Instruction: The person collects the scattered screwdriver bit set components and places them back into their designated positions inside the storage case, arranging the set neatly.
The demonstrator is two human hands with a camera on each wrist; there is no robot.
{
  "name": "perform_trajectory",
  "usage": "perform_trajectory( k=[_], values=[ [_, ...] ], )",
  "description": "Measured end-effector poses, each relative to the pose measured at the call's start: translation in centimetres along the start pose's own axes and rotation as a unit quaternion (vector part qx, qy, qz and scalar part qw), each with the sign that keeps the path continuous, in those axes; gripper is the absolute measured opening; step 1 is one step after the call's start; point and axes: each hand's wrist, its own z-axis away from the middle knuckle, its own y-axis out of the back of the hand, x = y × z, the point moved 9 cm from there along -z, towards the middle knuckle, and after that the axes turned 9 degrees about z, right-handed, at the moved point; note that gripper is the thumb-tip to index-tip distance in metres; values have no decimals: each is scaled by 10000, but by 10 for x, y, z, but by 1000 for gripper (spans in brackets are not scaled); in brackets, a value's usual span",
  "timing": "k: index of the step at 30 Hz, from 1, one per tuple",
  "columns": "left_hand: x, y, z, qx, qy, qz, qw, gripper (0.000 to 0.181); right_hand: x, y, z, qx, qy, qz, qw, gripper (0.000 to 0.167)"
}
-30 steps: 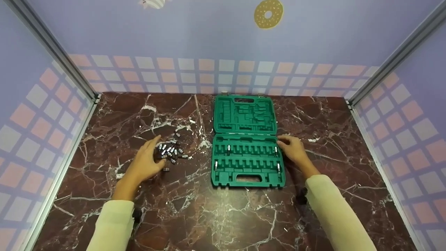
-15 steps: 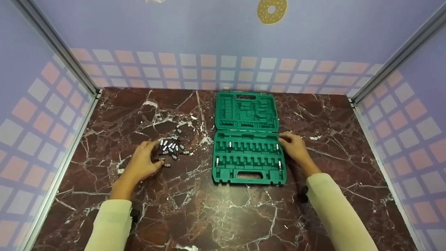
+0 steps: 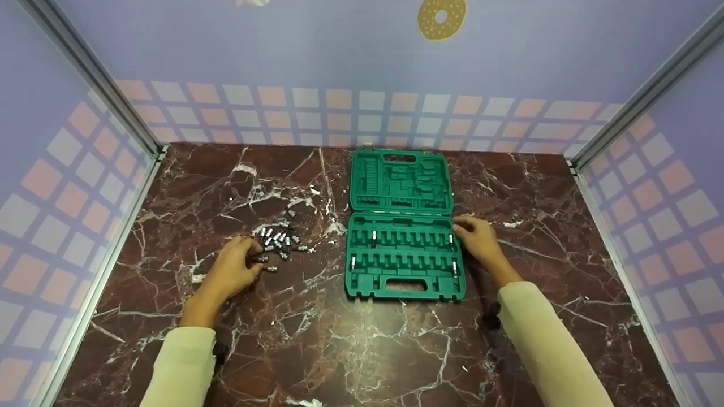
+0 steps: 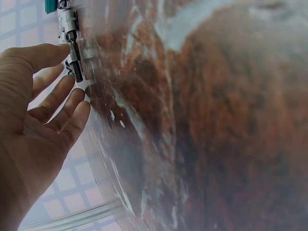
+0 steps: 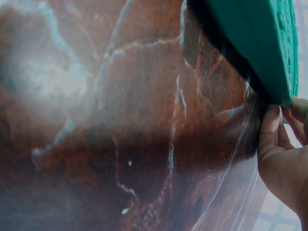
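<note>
A loose pile of metal bit sockets (image 3: 277, 237) lies on the marbled table. My left hand (image 3: 229, 265) is at the pile's near left side, its thumb and forefinger on either side of one bit socket (image 3: 260, 259). In the left wrist view a bit socket (image 4: 73, 53) is close to the thumb tip, and the other fingers bend loosely; a firm pinch does not show. A green tool case (image 3: 404, 274) stands unfolded, with several bit sockets upright in its lower half. My right hand (image 3: 478, 243) holds the case's right edge by thumb and fingers.
Patterned walls (image 3: 317, 51) border the table at the back and both sides. The case's raised lid half (image 3: 400, 181) lies toward the back wall. One bit socket (image 3: 272, 269) is apart from the pile, nearer the front.
My left thumb and forefinger have drawn closer together around a bit socket at the pile's near edge. My right hand stays on the case. The head view has tilted slightly.
</note>
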Motion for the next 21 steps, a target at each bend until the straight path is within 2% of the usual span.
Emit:
perform_trajectory(
  k=[21],
  values=[
    [2, -5, -3, 98, -169, -318, 9993, 13, 2, 1, 1, 88, -18, 3, 10000, 34]
  ],
)
